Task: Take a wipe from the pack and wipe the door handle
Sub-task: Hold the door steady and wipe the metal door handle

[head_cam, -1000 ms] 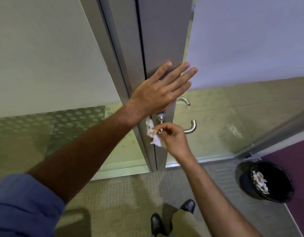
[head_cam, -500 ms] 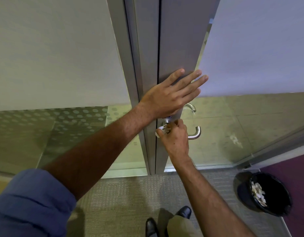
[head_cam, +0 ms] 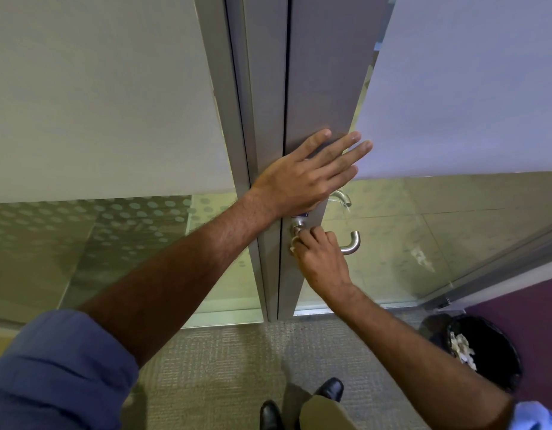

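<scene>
A brushed-metal door handle (head_cam: 351, 243) juts from the grey door frame (head_cam: 318, 88); its curved end shows to the right of my right hand. My right hand (head_cam: 322, 259) is closed around the handle's base with a crumpled white wipe (head_cam: 294, 243) pressed against the metal, only a small edge of it showing. My left hand (head_cam: 305, 178) lies flat, fingers spread, on the door frame just above the handle. A second handle (head_cam: 341, 198) on the far side of the door peeks out under my left hand. The wipe pack is out of sight.
A black waste bin (head_cam: 498, 346) holding crumpled white wipes stands on the floor at the lower right. Frosted glass panels (head_cam: 97, 103) flank the door. My black shoes (head_cam: 330, 389) stand on grey carpet close to the door.
My right hand moved up onto the handle's base, and the wipe, hanging loose a second ago, is now bunched under my fingers. My left hand stayed flat on the door.
</scene>
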Motion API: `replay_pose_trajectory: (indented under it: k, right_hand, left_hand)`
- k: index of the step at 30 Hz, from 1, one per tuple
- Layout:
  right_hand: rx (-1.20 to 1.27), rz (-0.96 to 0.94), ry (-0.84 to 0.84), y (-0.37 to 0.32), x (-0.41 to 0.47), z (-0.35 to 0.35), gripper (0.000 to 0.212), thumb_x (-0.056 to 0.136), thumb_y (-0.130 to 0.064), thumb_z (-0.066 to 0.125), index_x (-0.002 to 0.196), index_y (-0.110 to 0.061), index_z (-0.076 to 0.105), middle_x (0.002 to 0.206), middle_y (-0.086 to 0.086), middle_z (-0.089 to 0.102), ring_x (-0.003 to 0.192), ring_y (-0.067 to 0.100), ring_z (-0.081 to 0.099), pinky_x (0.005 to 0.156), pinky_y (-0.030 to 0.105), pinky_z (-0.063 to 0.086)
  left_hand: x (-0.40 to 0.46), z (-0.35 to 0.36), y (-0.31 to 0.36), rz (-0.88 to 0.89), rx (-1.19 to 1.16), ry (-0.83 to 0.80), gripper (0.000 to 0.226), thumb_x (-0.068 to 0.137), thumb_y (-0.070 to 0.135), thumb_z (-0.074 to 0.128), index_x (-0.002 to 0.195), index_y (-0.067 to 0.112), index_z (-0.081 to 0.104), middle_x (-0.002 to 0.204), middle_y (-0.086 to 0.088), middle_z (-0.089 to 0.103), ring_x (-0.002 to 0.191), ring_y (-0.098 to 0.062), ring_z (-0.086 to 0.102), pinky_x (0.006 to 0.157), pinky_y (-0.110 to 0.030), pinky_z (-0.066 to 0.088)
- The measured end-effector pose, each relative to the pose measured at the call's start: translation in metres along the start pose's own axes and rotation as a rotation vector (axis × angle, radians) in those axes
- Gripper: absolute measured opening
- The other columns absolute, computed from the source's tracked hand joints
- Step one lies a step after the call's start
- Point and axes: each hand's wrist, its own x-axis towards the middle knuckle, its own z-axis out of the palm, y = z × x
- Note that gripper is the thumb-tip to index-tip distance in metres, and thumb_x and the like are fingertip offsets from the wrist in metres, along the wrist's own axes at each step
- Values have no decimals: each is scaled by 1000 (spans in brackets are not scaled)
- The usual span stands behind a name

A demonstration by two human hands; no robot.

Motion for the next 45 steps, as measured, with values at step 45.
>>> replay_pose_trajectory:
  k: [45]
  right_hand:
    - [2078,1245,645,65,-57,52,9,84,1,71,91,-5,73,99,16,77,98,27,74,81,31,59]
  left_hand:
    - [0,1,4,-12,-2,-29,33,115,24,39,137,17,64,167,-9,39,152,-31,41,121,-54,27]
